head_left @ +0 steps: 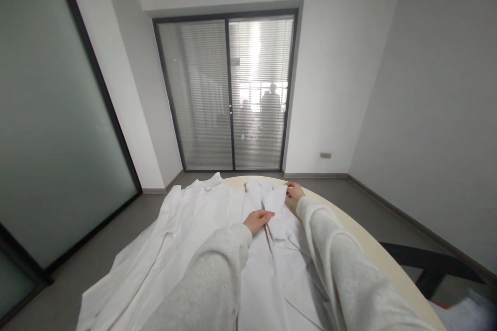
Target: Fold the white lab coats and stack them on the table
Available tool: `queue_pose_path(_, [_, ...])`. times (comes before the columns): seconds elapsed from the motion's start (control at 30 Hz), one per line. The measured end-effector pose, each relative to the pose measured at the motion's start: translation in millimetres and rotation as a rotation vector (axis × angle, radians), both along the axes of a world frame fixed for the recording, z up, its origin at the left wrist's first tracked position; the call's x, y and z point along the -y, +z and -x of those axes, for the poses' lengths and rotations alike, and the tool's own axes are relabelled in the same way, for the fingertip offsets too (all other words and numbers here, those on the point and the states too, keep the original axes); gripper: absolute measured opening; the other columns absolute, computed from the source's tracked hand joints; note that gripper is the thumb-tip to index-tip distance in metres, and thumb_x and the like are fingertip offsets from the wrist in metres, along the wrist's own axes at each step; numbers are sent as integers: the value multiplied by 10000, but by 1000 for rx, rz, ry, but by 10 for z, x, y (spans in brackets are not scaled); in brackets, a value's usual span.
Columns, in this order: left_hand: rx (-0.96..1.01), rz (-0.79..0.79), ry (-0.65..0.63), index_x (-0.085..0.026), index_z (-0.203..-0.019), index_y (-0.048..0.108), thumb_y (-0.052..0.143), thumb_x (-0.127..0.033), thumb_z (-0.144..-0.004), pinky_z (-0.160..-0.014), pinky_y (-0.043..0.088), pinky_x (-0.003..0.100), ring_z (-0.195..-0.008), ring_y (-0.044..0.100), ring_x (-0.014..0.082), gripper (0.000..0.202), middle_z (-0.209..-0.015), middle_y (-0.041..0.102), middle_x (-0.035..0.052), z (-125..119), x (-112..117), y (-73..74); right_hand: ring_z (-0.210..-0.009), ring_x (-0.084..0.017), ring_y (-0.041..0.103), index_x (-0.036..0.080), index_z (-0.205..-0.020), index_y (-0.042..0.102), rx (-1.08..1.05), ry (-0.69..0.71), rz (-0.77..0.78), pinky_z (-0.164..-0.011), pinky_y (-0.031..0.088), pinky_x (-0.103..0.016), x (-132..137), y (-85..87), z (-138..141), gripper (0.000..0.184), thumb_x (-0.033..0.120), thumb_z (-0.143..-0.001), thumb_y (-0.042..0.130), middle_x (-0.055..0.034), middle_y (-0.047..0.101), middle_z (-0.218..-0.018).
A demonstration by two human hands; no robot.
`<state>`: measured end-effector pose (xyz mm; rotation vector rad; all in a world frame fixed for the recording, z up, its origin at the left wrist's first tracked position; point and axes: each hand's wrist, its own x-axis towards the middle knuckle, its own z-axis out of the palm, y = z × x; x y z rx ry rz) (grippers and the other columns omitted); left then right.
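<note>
A white garment (pixel 202 232), like a lab coat, lies spread over a round cream table (pixel 373 248). My left hand (pixel 258 219) lies flat on the cloth near its collar, fingers stretched toward the lapel. My right hand (pixel 293 195) is a little farther out, its fingers pinched on the edge of the collar flap (pixel 275 199), which is lifted and folded back between the two hands. Both arms wear light grey sleeves.
The coat's left part hangs over the table edge toward the grey floor (pixel 89 248). Frosted glass panels (pixel 46 129) stand on the left. A glass sliding door with blinds (pixel 229 92) is ahead, with people dimly visible behind it. A dark frame (pixel 430 269) sits at right.
</note>
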<state>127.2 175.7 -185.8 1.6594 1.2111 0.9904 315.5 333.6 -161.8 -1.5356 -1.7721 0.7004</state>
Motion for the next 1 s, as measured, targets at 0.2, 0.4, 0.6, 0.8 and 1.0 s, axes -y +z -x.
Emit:
queue_pose_path(0.2, [-77,-55,-50,-159,-1117,614,488,-334,-808,-973,367,306,-1068,542,180,377,-1154,608,46,-39,41,15,-590,-101,533,151,-1008,556,-72,57,-65,-580,440,-206,-98,224,102,284,223,-764,429,-6,588,-674])
queue_pose_path(0.4, [-163,-128,-26,-162,-1152,588,463,-352,-823,-981,361,302,-1102,516,175,401,-1182,588,54,-26,14,-31,-939,-175,519,147,-1057,551,82,-32,-205,-884,371,-268,-98,170,215,396,89,-675,463,-86,570,-984])
queue_pose_path(0.6, [-322,-214,32,-157,-1117,609,443,-345,-831,-938,383,281,-1030,536,170,381,-1098,613,69,-27,31,-3,-1196,-253,352,55,-1246,432,229,-100,-256,-1008,254,-308,95,45,344,534,109,-716,466,-192,401,-1269])
queue_pose_path(0.8, [-360,-222,85,-141,-1128,584,379,-332,-865,-947,365,284,-1053,514,177,384,-1106,598,85,-33,12,25,-1313,-295,168,94,-1309,385,585,133,-179,-1032,200,-453,603,-62,400,582,441,-842,393,-166,289,-1406])
queue_pose_path(1.0, [-337,-260,73,-157,-1145,563,388,-314,-863,-1026,287,327,-1173,428,183,367,-1238,527,83,-87,-72,138,-1346,-298,17,275,-1372,286,727,289,9,-992,83,-623,959,-134,270,561,528,-875,237,-41,104,-1485])
